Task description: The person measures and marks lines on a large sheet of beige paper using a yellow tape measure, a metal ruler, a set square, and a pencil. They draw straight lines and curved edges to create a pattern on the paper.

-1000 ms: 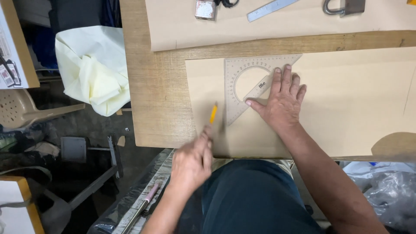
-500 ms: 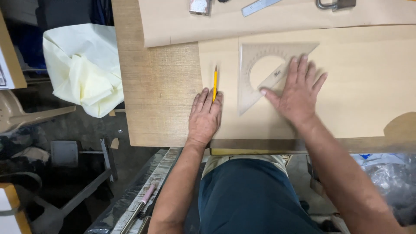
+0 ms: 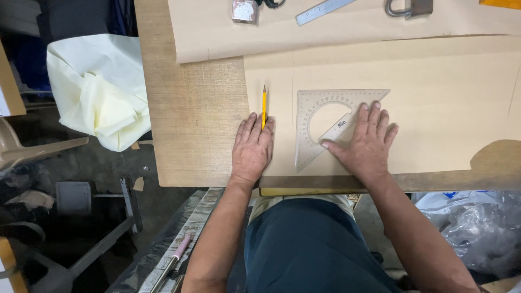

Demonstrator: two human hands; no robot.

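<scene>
At the frame's centre, the right hand (image 3: 364, 142) presses flat, fingers spread, on a clear plastic set square (image 3: 320, 122) (thin, light, probably slippery on paper). Just left, the left hand (image 3: 252, 147) lies open beside a yellow pencil (image 3: 264, 106), fingertips touching it.

Single view, head-worn camera: looks steeply down from above the person's lap onto the near edge of the light wooden worktable (image 3: 190, 135), close range. Both forearms enter from the bottom; table fills the upper frame, dark floor (image 3: 81, 217) the left. No second view shares the scene.
</scene>
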